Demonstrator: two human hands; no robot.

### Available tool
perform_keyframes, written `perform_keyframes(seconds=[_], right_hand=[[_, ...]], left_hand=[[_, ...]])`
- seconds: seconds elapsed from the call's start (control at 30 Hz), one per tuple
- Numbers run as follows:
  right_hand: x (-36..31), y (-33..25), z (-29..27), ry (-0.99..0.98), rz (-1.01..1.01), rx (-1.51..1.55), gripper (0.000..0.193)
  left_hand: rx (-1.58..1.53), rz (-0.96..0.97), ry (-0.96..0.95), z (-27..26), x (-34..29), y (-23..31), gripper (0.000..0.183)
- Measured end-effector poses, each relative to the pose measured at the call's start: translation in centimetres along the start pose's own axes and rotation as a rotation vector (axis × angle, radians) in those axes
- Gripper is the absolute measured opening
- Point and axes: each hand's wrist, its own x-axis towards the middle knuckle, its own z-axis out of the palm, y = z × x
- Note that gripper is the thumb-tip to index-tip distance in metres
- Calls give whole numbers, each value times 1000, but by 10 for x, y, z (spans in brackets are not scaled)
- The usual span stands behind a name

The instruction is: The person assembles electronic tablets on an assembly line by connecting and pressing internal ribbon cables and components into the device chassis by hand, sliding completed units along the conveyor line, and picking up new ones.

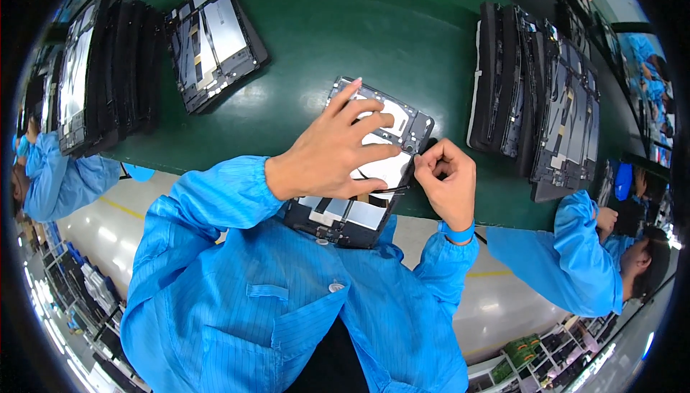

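An opened tablet (368, 215) with silver plates, dark frame parts and thin black cables lies tilted at the green table's near edge, its lower end overhanging toward my body. My left hand (327, 150) rests across it, fingers stretched and spread over the upper half. Its thumb is beside a short black cable (392, 190). At the tablet's right edge my right hand (449, 181) is closed in a pinch, thumb against forefinger. Whatever is between those fingertips is too small to make out. A blue band (458, 235) circles my right wrist.
The green table (302, 41) bears another opened tablet (215, 44) on a dark pad at the back left. Rows of stacked tablets stand at the left (108, 77) and right (535, 91). Co-workers in blue sit on the left (65, 177) and right (575, 264).
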Motion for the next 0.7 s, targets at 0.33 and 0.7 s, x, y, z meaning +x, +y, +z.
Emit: perform_keyframes(seconds=[0.33, 0.7], right_hand=[[29, -11, 16, 117, -246, -143, 12], [38, -7, 15, 78, -263, -144, 14]], left_hand=[[85, 186, -81, -2, 2, -4, 48], [57, 322, -73, 6, 9, -18, 37]])
